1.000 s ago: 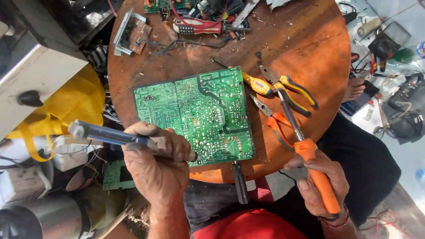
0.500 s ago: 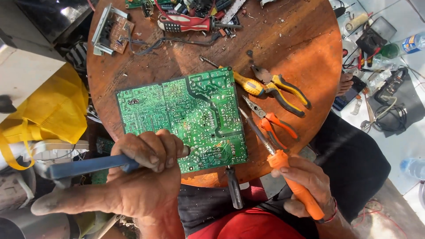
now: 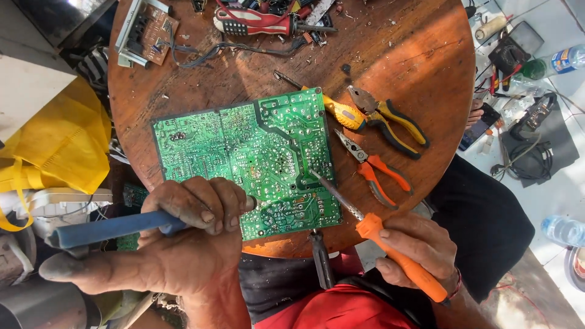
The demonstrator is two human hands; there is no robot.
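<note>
Over the green circuit board (image 3: 244,152), his left hand (image 3: 183,244) gripped a blue tool (image 3: 109,228) — his right hand (image 3: 414,250) clutched an orange-handled soldering iron (image 3: 390,244), tip touching the board.

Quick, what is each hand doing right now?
Left hand: closed around a blue-handled tool, its tip at the green circuit board.
Right hand: closed around an orange-handled soldering iron, tip on the board.
</note>
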